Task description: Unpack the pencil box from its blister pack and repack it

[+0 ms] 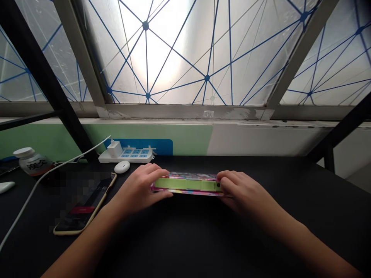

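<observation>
Between my two hands is a long, flat box with a lime-green side and colourful pink-edged faces; it looks like a pencil case, its green side towards me. My left hand grips the left end, fingers over the top and thumb along the lower edge. At the other end, my right hand is closed round the corner, its fingertips curled at the green side. The box's underside and far side are hidden.
A phone in a yellowish case lies left of my left forearm. Behind it are a round white case, a white power strip and a white-capped bottle. A white cable crosses the left side of the black table. Black posts flank the window.
</observation>
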The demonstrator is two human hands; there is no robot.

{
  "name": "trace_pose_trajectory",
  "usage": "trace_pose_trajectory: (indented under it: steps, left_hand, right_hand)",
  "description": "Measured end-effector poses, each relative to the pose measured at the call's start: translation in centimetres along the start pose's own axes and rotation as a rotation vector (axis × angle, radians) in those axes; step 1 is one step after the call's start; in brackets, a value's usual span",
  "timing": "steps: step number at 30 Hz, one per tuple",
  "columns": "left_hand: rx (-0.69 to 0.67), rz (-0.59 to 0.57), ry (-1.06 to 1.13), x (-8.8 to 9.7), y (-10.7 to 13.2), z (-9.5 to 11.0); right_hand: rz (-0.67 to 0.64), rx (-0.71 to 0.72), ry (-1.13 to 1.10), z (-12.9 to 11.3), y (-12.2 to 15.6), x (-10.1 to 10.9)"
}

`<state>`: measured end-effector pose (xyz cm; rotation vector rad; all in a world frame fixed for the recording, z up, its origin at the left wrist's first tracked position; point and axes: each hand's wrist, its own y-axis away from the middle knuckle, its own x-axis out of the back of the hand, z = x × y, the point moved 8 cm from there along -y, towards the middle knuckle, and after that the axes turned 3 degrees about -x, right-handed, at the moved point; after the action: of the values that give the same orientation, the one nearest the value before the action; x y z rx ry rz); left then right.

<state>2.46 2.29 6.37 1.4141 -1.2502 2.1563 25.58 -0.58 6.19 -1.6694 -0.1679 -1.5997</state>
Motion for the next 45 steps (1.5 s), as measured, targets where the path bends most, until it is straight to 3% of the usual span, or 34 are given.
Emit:
trace_pose_trajectory:
  steps: [6,12,22,29,32,35,40,45]
  left_hand:
    - [-0.003,-0.164,-0.011,-3.5,0.1,1.2]
    - [0.099,-0.248,0.039,-4.8,0.6,-0.4]
    - [0.204,-0.249,0.024,-5.0,1.0,-1.5]
    - [0.156,-0.283,0.08,-5.7,0.9,-1.5]
    - [0.091,-0.207,0.007,-4.9,0.4,-0.8]
    - [0.022,-0.113,-0.114,-4.0,0.1,0.1]
    - [-0.029,-0.033,-0.174,-3.1,-0.2,1.1]
    - [0.065,0.127,-0.255,-0.7,-0.4,0.4]
  right_hand:
    - [-0.136,0.134,0.006,-2.5,-0.2,-3.9]
    - [-0.176,0.173,-0.111,-3.8,0.1,-4.6]
    - [-0.239,-0.027,-0.519,-1.8,-0.2,-4.3]
    - [-0.256,-0.262,-0.504,3.1,-0.1,-5.7]
    - [-0.28,-0.37,-0.481,5.3,0.0,-6.2]
    - [-0.263,-0.385,-0.482,6.0,-0.1,-5.6]
    - [-0.15,-0.324,-0.452,5.6,-0.7,-3.2]
    - [0.025,-0.223,-0.22,4.3,-0.4,-0.5]
